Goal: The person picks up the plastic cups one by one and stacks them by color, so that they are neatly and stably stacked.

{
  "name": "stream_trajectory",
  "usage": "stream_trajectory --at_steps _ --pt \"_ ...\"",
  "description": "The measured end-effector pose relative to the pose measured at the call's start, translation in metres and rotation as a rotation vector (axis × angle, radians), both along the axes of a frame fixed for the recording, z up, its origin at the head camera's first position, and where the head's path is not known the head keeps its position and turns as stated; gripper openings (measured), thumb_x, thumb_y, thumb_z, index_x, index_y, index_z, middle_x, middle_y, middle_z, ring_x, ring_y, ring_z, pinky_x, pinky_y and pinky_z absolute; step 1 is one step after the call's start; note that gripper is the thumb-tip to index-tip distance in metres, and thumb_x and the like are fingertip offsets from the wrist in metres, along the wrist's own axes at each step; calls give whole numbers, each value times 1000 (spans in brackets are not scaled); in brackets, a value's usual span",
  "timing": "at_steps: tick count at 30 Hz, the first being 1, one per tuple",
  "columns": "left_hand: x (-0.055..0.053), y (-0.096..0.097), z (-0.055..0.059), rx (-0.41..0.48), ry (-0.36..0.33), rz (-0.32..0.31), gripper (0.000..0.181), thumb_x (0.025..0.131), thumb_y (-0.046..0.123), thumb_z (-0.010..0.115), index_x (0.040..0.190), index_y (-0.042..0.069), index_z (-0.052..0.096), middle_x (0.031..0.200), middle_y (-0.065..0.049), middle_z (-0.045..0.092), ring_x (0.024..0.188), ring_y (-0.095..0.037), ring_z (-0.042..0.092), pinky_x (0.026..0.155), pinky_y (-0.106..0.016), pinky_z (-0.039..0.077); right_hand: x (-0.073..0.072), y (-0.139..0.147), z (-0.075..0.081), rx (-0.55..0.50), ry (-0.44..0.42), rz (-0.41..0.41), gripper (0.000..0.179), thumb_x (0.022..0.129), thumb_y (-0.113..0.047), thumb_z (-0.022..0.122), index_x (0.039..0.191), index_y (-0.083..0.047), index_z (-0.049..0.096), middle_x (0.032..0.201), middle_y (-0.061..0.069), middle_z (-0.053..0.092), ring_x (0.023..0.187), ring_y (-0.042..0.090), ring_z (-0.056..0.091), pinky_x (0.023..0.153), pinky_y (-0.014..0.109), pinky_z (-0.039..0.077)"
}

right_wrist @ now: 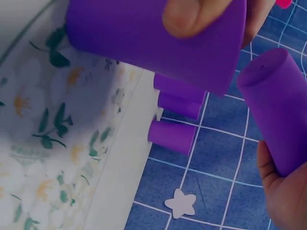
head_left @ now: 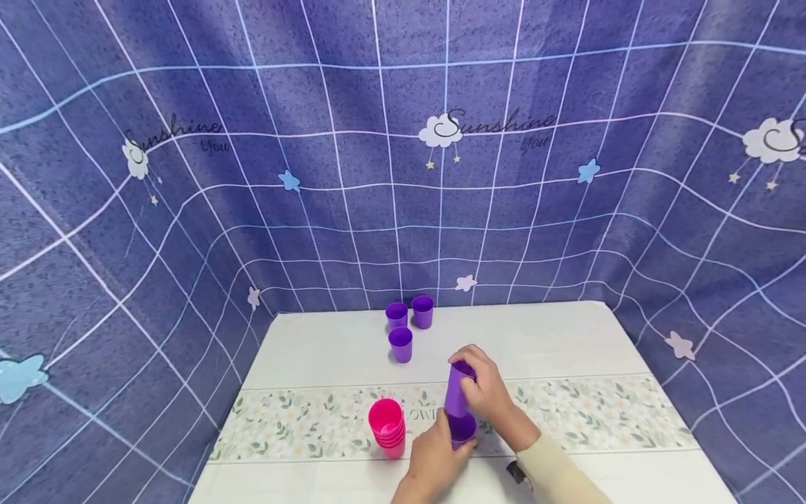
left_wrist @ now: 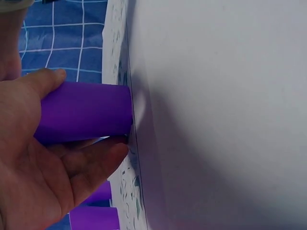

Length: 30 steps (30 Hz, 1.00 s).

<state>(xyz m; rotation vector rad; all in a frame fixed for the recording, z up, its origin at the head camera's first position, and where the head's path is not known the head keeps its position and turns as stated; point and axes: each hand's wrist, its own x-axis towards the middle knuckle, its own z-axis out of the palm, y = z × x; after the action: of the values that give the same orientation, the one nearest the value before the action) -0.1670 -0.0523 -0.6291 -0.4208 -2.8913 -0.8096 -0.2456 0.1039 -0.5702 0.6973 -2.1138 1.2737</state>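
Note:
My left hand [head_left: 434,455] holds a purple cup [head_left: 464,428] on the table, mouth up, with thumb and fingers around its sides. The left wrist view shows that cup [left_wrist: 86,110] between thumb and fingers, its base at the tabletop. A second purple cup [head_left: 456,393] is in the grip of my right hand [head_left: 488,392], slightly tilted above the first. In the right wrist view, the base of this upper cup [right_wrist: 278,110] faces the lower cup's mouth, with a gap between them. Left of my hands stands a stack of pink cups [head_left: 387,427].
Three purple cups [head_left: 401,344] stand upright in a group toward the back of the white table [head_left: 321,350]. A floral band [head_left: 302,423] crosses the table. Blue gridded curtains [head_left: 403,175] hang behind and at both sides.

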Motion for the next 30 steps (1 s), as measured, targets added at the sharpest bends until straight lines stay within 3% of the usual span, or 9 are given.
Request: stream_trajectory --at_steps 4,10,16,20,25,30 --pt "1 -1 1 29 -33 -17 61 91 52 78 126 10 50 97 -6 77 81 -22 76 66 -34 57 9 1 -6 -28 5 46 39 72 0 53 106 -6 71 103 5 69 87 13 61 70 24 56" --pt "0 -2 3 41 -74 -31 62 91 53 76 129 11 50 103 -8 78 86 -24 77 75 -39 61 18 4 -15 -50 -21 107 39 72 -2 56 108 -4 70 105 6 68 88 15 62 67 23 58" --pt "-1 -5 2 39 -46 -42 59 92 53 76 125 11 50 99 -8 77 84 -24 77 71 -36 60 25 4 -23 -30 -44 180 39 73 -7 59 111 -7 69 110 8 66 95 18 64 71 25 62" --pt "-1 -6 2 19 -28 -58 60 94 49 75 127 7 49 103 -12 78 86 -25 78 74 -37 62 34 3 -29 2 -102 194 41 72 -8 60 112 -16 68 113 5 65 95 12 63 70 24 62" --pt "-3 -6 2 15 -88 -48 63 92 37 79 135 2 50 113 -17 78 97 -29 78 87 -44 65 42 -1 -36 27 -113 189 39 70 -7 62 108 -15 66 113 6 63 96 11 61 68 24 61" --pt "-4 -6 2 14 -136 -37 69 92 36 78 142 -1 49 118 -19 77 104 -30 77 94 -47 63 47 -5 -40 71 -136 158 34 69 -10 65 102 -16 68 114 -2 63 104 10 58 78 24 60"
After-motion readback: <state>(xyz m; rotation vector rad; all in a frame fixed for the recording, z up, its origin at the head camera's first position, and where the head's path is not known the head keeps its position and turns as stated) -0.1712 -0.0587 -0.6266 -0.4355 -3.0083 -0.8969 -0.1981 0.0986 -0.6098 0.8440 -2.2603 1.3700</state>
